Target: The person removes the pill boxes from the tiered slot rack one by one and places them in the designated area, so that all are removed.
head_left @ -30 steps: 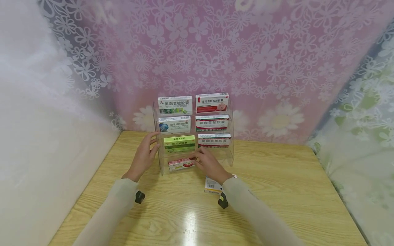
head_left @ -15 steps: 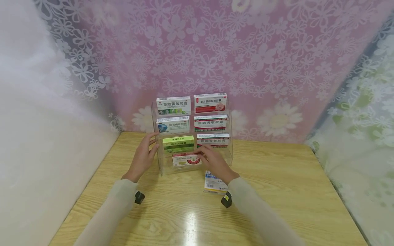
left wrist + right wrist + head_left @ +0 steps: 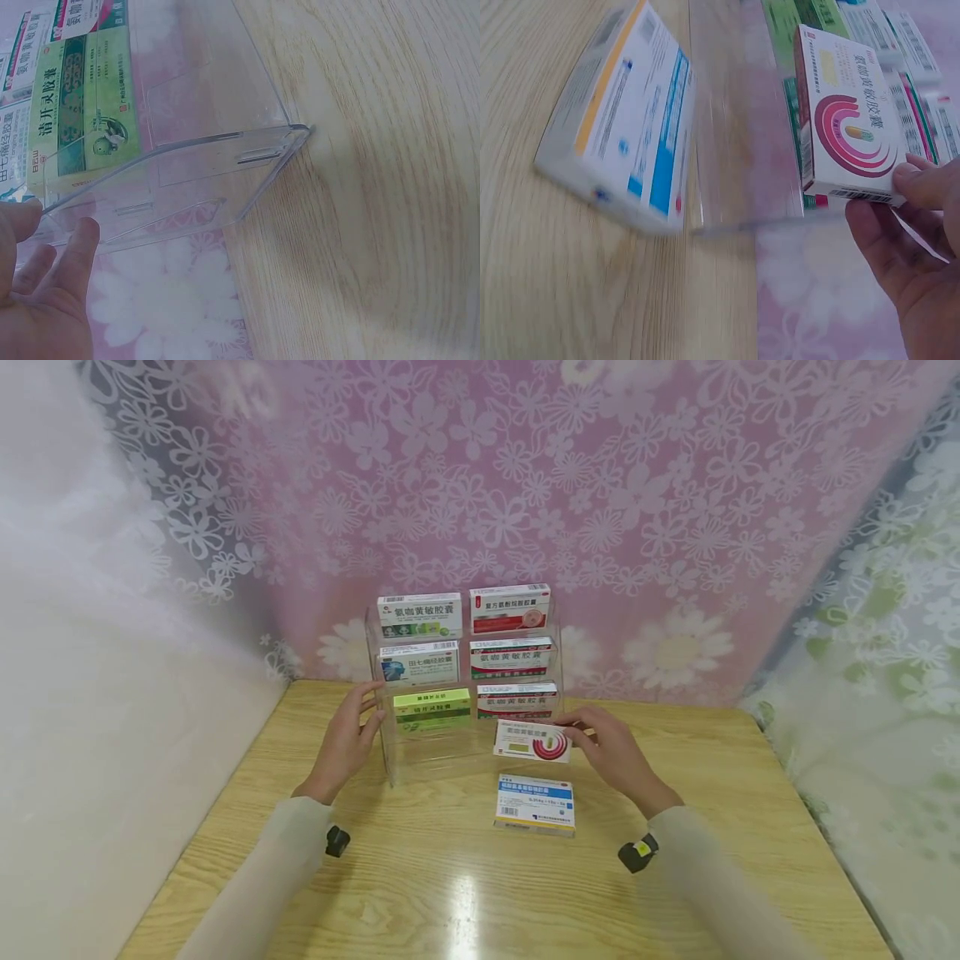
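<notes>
A clear plastic display rack [image 3: 442, 766] stands on the table with medicine boxes in its tiers. My left hand [image 3: 347, 745] holds the rack's left side panel, its fingers and thumb on either side of the clear edge in the left wrist view. My right hand [image 3: 621, 758] pinches a white medicine box with red rings [image 3: 531, 742] by its right end. That box is in front of the rack's lowest tier at the right; whether it touches the tier I cannot tell. A green medicine box [image 3: 432, 710] sits in the tier above, on the left.
A blue-and-white medicine box [image 3: 534, 806] lies flat on the wooden table [image 3: 405, 885] before the rack. Several white boxes fill the upper tiers, among them a red-and-white one [image 3: 510, 610]. A pink flowered cloth [image 3: 487, 485] hangs close behind.
My right hand has drawn the red-ringed medicine box from the bottom left of the rack toward the right and lifted it slightly. My left hand has stayed at the rack's side.
</notes>
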The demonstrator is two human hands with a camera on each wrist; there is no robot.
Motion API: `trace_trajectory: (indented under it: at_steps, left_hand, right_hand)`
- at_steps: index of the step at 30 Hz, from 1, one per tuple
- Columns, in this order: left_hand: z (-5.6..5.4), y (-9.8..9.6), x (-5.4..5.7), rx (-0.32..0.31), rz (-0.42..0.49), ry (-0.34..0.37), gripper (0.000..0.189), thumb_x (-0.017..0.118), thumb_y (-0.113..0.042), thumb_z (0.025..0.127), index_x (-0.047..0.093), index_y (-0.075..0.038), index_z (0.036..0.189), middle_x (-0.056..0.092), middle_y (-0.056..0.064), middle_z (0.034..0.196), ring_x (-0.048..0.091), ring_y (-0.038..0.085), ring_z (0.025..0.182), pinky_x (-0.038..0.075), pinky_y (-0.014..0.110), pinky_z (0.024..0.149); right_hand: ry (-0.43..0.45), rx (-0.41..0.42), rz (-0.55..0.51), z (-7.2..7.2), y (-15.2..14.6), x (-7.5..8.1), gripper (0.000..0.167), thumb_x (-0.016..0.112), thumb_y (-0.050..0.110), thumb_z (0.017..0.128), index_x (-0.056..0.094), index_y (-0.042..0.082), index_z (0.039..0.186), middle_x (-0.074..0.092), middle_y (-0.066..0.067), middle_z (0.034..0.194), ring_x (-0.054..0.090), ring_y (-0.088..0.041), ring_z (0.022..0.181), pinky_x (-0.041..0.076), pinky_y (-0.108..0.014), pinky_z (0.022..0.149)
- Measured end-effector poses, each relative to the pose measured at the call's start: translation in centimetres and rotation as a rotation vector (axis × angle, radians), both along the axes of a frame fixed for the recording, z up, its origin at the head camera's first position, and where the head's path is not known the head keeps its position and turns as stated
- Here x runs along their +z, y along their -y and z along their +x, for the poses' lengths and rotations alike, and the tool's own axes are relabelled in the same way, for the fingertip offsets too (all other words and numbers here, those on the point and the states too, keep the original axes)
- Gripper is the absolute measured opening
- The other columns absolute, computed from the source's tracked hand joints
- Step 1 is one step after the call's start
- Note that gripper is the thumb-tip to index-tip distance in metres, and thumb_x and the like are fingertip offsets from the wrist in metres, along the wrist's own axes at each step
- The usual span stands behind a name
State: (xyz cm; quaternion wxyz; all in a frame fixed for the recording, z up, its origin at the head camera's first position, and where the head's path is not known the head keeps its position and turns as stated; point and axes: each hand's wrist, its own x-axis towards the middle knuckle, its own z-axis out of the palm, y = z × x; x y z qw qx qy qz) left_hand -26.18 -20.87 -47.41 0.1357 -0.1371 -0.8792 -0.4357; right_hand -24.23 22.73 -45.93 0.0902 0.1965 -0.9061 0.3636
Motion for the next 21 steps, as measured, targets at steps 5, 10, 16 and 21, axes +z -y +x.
trace_trajectory:
  at_steps: [5, 10, 16, 21]
  left_hand:
    - [0.0, 0.0, 0.0, 0.002, -0.003, 0.000, 0.055, 0.059, -0.005, 0.113, 0.042, -0.015, 0.164, 0.042, 0.021, 0.169, 0.056, 0.046, 0.146, 0.060, 0.063, 0.107]
    - [0.0, 0.1, 0.0, -0.003, -0.002, 0.006, 0.054, 0.058, -0.005, 0.113, 0.041, -0.014, 0.164, 0.041, 0.022, 0.169, 0.056, 0.046, 0.147, 0.059, 0.064, 0.107]
    - [0.0, 0.1, 0.1, -0.007, 0.006, 0.015, 0.055, 0.058, -0.004, 0.113, 0.041, -0.013, 0.164, 0.040, 0.022, 0.170, 0.054, 0.047, 0.148, 0.058, 0.064, 0.108]
    - [0.1, -0.1, 0.2, -0.002, 0.005, 0.019, 0.056, 0.058, -0.002, 0.112, 0.041, -0.013, 0.164, 0.039, 0.023, 0.171, 0.054, 0.048, 0.148, 0.058, 0.064, 0.108]
  right_hand:
    - [0.085, -0.023, -0.008, 1.4, -4.6, -0.1, 0.020, 0.063, 0.009, 0.112, 0.074, 0.006, 0.129, 0.073, -0.015, 0.126, 0.074, -0.032, 0.110, 0.069, -0.040, 0.087]
    - [0.187, -0.040, -0.003, 3.0, -8.9, -1.2, 0.022, 0.061, 0.012, 0.113, 0.072, 0.005, 0.131, 0.073, -0.018, 0.127, 0.077, -0.026, 0.104, 0.069, -0.037, 0.083]
    - [0.322, -0.021, 0.008, 4.3, -12.3, -3.1, 0.024, 0.062, 0.012, 0.112, 0.073, 0.001, 0.132, 0.075, -0.020, 0.126, 0.076, -0.015, 0.099, 0.069, -0.038, 0.081]
    - [0.396, 0.006, 0.048, 4.9, -13.6, -4.6, 0.025, 0.061, 0.012, 0.113, 0.073, 0.002, 0.132, 0.075, -0.018, 0.128, 0.072, -0.012, 0.098, 0.066, -0.032, 0.078]
